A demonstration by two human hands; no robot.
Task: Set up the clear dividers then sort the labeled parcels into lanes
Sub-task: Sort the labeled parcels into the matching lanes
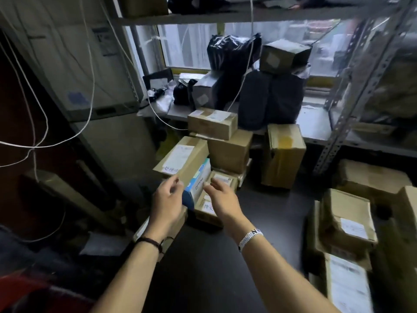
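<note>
Cardboard parcels [230, 152] are stacked against the foot of a metal shelf unit [320, 129], on a dark floor [259, 211] in a dim, crowded storeroom. More labelled parcels [347, 220] are piled at the right edge of the floor. Black bags [232, 53] and a brown box [284, 56] are set on the shelf in front of a window [187, 46], and white cords [91, 86] are hung across the left side.

A blue-and-white box [197, 180] is wedged on its side in the near pile, between a long parcel with a white label [182, 158] and a smaller labelled parcel [223, 180]. The left hand [168, 199] is held at the left side of this box with its fingers loosely curled and nothing gripped; whether the box is touched cannot be told, as the fingertips are blurred. The right hand [222, 197] is held at the box's right side, above a low parcel with handwriting on its label [206, 210], with fingers relaxed and slightly apart, and nothing is grasped. A dark cord bracelet [149, 241] is worn on the left wrist and a beaded metal band [249, 238] on the right.
</note>
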